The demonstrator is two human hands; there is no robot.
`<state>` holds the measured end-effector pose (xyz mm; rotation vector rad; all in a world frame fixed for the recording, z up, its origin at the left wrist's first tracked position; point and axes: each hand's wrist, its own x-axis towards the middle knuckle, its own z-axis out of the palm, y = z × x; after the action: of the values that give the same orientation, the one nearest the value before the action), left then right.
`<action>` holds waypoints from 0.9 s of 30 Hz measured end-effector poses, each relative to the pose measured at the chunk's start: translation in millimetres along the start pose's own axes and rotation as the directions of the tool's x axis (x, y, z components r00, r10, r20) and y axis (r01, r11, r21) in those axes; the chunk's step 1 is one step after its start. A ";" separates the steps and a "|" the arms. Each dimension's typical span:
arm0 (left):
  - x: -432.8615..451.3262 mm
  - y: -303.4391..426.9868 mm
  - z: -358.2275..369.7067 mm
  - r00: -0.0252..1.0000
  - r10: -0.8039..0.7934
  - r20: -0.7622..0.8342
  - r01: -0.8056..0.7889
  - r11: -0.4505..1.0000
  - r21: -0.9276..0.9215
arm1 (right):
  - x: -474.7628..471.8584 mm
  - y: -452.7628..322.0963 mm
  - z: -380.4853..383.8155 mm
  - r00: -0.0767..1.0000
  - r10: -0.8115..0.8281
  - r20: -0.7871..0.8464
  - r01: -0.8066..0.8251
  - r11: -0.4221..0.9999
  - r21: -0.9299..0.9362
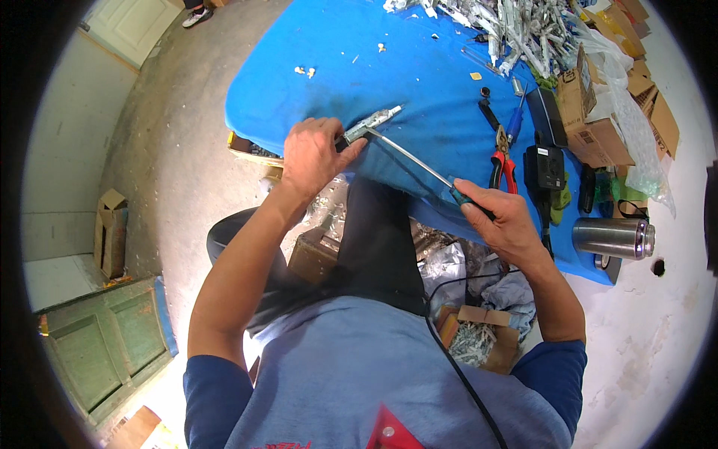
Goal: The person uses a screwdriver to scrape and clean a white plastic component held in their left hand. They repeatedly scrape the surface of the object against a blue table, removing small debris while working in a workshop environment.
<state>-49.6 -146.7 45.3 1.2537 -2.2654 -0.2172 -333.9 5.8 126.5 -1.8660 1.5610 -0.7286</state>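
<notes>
My left hand (314,146) grips the dark end of a slim device assembly (373,122), white and grey with a narrow tip pointing up and to the right. It lies close over the blue cloth (336,50) of the table. In my right hand (502,219) is the handle of a screwdriver (415,158) with a long metal shaft. The shaft's tip meets the side of the assembly just beyond my left fingers; whether it sits in a seam is too small to tell. Small yellowish pieces (304,72) lie farther off on the cloth.
A heap of similar white parts (521,28) covers the far right. Red-handled pliers (504,168), a blue screwdriver (515,120), a black power strip (547,168) and a steel bottle (611,238) line the right side. Cardboard boxes (594,123) stand beyond them. A black cable (460,370) crosses my shirt.
</notes>
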 end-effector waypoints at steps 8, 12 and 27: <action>0.7 -1.5 1.1 1.000 -0.023 0.016 0.023 0.999 -0.026 | 6.8 -1.0 -6.2 0.998 -0.064 0.022 0.066 0.995 -0.082; 0.0 0.2 1.6 1.000 -0.018 0.002 0.018 1.000 -0.012 | 7.0 0.7 -3.6 0.997 -0.068 0.024 0.070 0.995 -0.076; 0.1 3.3 -4.6 1.000 -0.002 0.018 0.003 0.998 -0.056 | 10.6 -12.5 -4.1 0.997 -0.060 0.058 0.074 0.956 -0.282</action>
<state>-49.7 -144.5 50.5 1.2302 -2.2577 -0.2916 -326.9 -3.3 138.9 -2.1361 1.6481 -0.5032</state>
